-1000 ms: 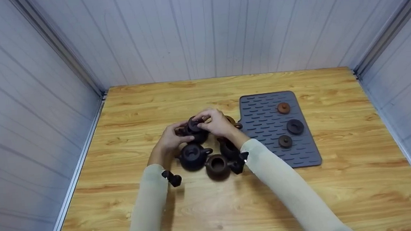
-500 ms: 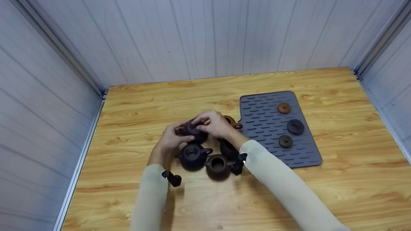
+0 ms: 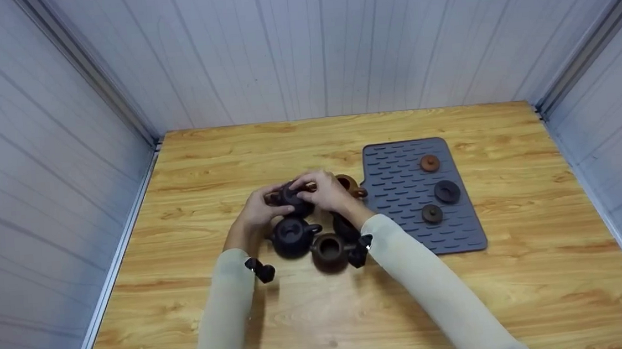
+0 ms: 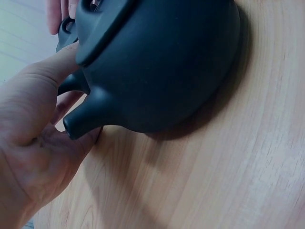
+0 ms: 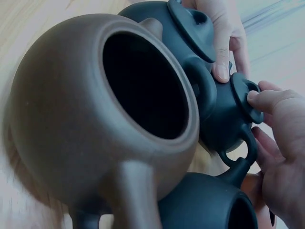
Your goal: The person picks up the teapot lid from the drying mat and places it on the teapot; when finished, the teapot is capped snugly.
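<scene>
A small black teapot [image 3: 299,205] stands at the back left of a cluster of teapots. My left hand [image 3: 255,209] grips its body from the left, thumb on the near side, as the right wrist view also shows. With thumb and fingers my right hand [image 3: 328,191] pinches the teapot lid [image 5: 242,97], which sits over that teapot's mouth. Just in front is a second black teapot [image 3: 292,238] with its lid on; its spout [image 4: 90,114] overlaps my left hand in the left wrist view. Under my right wrist lies a black teapot [image 5: 200,195] without a lid.
A brown lidless teapot [image 3: 330,256] stands nearest me, and an orange-brown lidless teapot [image 3: 347,183] behind my right hand. On the right, a grey mat [image 3: 402,200] bears an orange lid [image 3: 429,163], a black lid [image 3: 447,191] and a brown lid [image 3: 432,213].
My right hand has come slightly lower and nearer with the lid, which now sits down on the small black teapot. My left hand has kept its place.
</scene>
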`<action>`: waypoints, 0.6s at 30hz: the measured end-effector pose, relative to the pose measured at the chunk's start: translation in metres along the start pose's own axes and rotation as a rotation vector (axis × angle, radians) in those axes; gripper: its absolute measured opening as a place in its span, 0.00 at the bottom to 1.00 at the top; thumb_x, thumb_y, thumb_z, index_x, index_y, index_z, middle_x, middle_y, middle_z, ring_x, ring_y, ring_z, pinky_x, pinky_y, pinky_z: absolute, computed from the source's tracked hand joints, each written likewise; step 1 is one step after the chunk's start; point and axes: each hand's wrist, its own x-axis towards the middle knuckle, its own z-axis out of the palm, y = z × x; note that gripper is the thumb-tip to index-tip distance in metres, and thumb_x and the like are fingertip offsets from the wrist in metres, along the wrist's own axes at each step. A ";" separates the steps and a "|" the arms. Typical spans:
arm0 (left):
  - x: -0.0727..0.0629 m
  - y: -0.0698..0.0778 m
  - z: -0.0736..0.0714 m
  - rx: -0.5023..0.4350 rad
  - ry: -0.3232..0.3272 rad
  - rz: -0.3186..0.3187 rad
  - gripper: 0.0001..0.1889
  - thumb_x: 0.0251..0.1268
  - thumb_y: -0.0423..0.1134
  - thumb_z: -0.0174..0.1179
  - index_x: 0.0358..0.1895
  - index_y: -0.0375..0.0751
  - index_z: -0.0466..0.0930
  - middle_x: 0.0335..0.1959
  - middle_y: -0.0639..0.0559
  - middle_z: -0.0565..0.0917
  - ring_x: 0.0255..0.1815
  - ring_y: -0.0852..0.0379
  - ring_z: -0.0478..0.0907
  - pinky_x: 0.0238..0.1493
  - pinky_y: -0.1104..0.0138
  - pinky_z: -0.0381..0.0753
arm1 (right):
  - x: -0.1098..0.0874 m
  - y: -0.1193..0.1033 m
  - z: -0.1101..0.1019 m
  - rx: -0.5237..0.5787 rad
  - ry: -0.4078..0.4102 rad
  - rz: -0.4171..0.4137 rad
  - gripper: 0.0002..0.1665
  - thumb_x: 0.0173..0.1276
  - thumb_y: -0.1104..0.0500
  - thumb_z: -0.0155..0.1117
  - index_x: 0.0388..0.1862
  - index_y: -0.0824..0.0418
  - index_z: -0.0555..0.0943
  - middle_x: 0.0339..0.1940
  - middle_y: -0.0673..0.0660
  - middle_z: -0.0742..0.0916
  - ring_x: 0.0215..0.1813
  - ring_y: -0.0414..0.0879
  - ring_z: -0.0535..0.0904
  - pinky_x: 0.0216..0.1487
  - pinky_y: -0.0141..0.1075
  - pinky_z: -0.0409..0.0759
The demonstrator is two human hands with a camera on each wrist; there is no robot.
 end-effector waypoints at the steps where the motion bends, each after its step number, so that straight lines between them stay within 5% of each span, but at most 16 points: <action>1: 0.000 0.000 0.000 -0.008 0.002 -0.004 0.35 0.72 0.23 0.73 0.81 0.31 0.76 0.77 0.30 0.82 0.72 0.43 0.84 0.65 0.70 0.87 | -0.001 0.000 0.000 0.001 -0.004 0.004 0.13 0.78 0.64 0.75 0.59 0.58 0.95 0.69 0.61 0.91 0.76 0.59 0.85 0.83 0.53 0.78; 18: -0.001 0.002 -0.003 -0.043 -0.059 0.013 0.35 0.74 0.23 0.71 0.83 0.36 0.75 0.80 0.32 0.80 0.80 0.39 0.79 0.74 0.65 0.82 | -0.001 0.000 -0.003 0.005 -0.057 0.023 0.18 0.77 0.65 0.74 0.64 0.58 0.93 0.75 0.64 0.88 0.81 0.62 0.81 0.86 0.55 0.75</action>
